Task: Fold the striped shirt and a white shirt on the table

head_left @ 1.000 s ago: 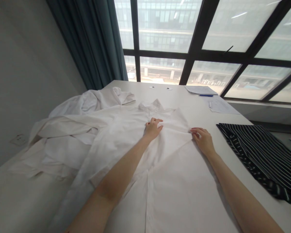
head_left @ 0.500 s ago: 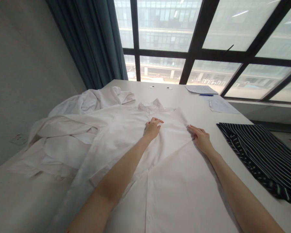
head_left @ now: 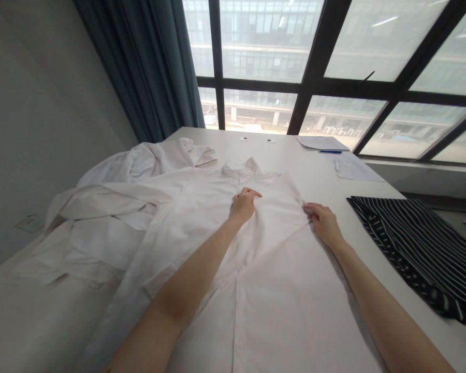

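Steady the white shirt [head_left: 287, 290], spread on the bench [head_left: 279, 155], with the left hand [head_left: 244, 207] (cannot tell whether pinching or flat); draw its side edge gently taut with the right hand [head_left: 323, 224], pinched on cloth.

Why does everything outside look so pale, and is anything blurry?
In the head view, the window is far brighter than the dim wall, so the scene beyond looks washed out; in the head view, pale streaks on the glass are probably reflected lamps; in the head view, the striped cloth looks soft toward the lower right, while the left hand reads fairly clearly.
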{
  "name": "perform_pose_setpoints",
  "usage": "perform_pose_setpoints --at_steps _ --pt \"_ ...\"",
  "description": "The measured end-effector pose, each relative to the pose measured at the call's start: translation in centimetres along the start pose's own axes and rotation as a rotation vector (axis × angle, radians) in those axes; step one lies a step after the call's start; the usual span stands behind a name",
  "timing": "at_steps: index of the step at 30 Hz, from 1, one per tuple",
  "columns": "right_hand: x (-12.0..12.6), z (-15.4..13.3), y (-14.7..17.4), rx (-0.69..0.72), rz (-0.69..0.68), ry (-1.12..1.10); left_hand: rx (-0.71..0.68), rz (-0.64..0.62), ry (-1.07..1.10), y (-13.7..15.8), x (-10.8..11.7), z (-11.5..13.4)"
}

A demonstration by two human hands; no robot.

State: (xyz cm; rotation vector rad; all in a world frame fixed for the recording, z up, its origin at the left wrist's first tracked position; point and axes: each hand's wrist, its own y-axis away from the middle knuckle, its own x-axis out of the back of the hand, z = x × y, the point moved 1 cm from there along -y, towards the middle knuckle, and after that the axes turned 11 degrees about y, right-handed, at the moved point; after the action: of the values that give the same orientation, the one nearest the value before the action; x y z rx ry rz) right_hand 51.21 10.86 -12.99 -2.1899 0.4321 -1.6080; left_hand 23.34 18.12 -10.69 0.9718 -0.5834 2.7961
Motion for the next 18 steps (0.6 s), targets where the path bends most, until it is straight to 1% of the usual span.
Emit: perform_pose_setpoints --at_steps 4,10,18 --pt "-0.14 -0.08 -0.03 0.007 -0.027 0.042 0.000 0.002 0.000 -0.01 0.02 -0.01" --pt "-0.14 0.11 -0.15 -0.034 0.056 -0.045 0.002 -0.005 0.004 -0.04 -0.05 -0.08" --pt "-0.38 0.47 -0.19 -0.007 0.070 -0.045 -0.007 0.001 0.012 -0.03 -0.08 -0.18"
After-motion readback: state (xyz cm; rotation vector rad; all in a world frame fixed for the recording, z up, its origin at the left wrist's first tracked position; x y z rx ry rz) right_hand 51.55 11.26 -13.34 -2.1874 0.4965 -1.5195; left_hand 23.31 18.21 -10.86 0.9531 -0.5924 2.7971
